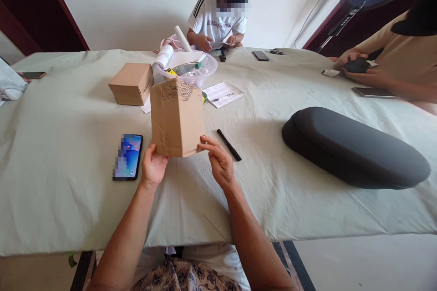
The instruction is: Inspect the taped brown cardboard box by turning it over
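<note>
A folded piece of brown cardboard [177,122] is held up over the table, its crease facing me and dark scribbled lines along its top edge. My left hand [154,166] grips its lower left corner, with the fingers hidden behind it. At the lower right edge, the fingers of my right hand [220,159] pinch the cardboard. A black pen [228,144] lies just right of my right hand. To the left of my left hand rests a phone [128,158] with its screen lit.
Behind the cardboard stand a closed cardboard box [131,84] and a translucent basin [211,70] holding bottles and paper rolls. A printed sheet [227,95] lies nearby. A large dark grey case [355,148] sits at right. Two people work across the table [68,145].
</note>
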Available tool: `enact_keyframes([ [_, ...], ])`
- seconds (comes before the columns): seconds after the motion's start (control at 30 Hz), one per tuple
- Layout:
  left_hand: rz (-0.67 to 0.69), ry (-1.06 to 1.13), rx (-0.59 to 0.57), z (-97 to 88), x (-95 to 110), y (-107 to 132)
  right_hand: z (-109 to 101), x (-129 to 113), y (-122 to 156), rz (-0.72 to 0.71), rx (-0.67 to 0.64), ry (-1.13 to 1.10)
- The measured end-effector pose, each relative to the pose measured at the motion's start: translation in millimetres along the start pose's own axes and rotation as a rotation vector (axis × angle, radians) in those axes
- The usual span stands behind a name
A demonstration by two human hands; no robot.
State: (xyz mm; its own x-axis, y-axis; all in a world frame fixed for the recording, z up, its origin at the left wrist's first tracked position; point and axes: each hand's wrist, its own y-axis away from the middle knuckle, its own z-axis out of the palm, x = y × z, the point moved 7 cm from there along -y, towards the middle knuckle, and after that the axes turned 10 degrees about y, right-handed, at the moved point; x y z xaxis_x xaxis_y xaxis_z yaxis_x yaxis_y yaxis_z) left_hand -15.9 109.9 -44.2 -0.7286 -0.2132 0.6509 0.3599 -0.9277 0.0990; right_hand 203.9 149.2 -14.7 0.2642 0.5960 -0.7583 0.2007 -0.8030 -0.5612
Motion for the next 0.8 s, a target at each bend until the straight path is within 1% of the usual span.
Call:
enact_keyframes([
  [0.07, 0.043, -0.046, -0.019, 1.8, 2.0, 1.4, -4.3, 5.0, 1.3, 0.074, 0.052, 0.036],
  [0.13, 0.07, -0.106, -0.048, 3.5, 2.5, 2.4, -8.1, 7.2, 2.4, 0.116, 0.094, 0.062],
  [0.23, 0.155, -0.223, -0.064, 2.7, 4.3, 3.6, -8.3, 2.0, 1.6, 0.069, 0.098, 0.096],
  [0.3, 0.243, -0.309, -0.061, 2.2, 7.2, 5.7, -5.2, -2.4, 0.4, 0.03, 0.069, 0.111],
  [0.37, 0.303, -0.396, -0.081, 5.3, 8.6, 8.8, -1.3, -4.2, -0.4, 0.029, 0.034, 0.11],
  [0.43, 0.307, -0.461, -0.127, 11.8, 7.1, 11.8, 2.3, -3.5, -0.3, 0.051, 0.007, 0.113],
  [0.5, 0.294, -0.498, -0.147, 17.1, 5.6, 14.2, 4.9, -2.2, 0.6, 0.069, -0.005, 0.107],
  [0.57, 0.292, -0.506, -0.148, 20.5, 4.7, 15.9, 4.3, -1.6, 1.8, 0.073, 0.026, 0.079],
  [0.63, 0.289, -0.492, -0.149, 22.1, 3.0, 16.8, 0.1, -3.3, 2.8, 0.072, 0.087, 0.04],
  [0.73, 0.287, -0.468, -0.139, 21.1, -0.1, 17.5, -8.7, -14.3, 0.9, 0.062, 0.155, 0.001],
  [0.8, 0.299, -0.476, -0.126, 19.7, -1.3, 18.4, -12.0, -27.3, -4.4, 0.048, 0.134, -0.009],
])
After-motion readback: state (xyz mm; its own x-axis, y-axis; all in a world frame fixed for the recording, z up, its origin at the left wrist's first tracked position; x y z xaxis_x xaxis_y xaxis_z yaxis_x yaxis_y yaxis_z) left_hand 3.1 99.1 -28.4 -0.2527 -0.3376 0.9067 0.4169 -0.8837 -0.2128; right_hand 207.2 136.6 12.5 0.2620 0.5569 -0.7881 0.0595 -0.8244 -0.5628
